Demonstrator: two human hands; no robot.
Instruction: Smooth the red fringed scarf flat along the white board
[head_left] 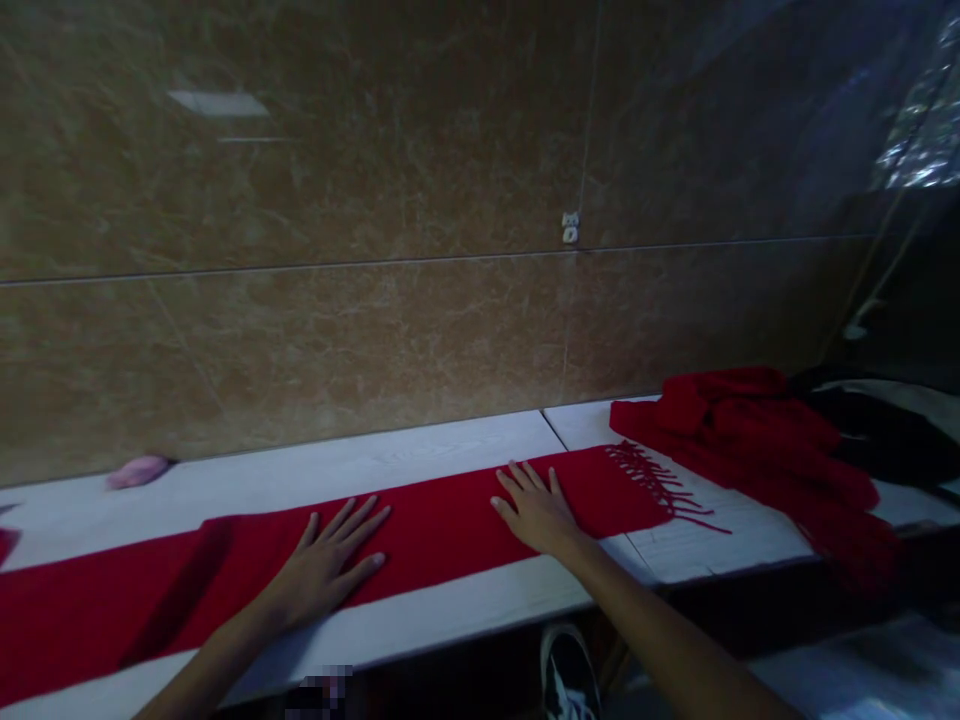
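A long red scarf lies stretched along a white bench top, its fringed end toward the right. My left hand rests flat on the scarf left of the middle, fingers spread. Nearer the fringe, my right hand also lies flat on the cloth with its fingers apart. Neither hand grips anything. Left of my left hand, a raised fold or overlap crosses the scarf. The scarf's left end runs out of view.
A heap of red fabric sits at the right, part of it hanging over the front edge. Beside it is a black item. A small pink object lies by the tiled wall. A black shoe shows below the bench.
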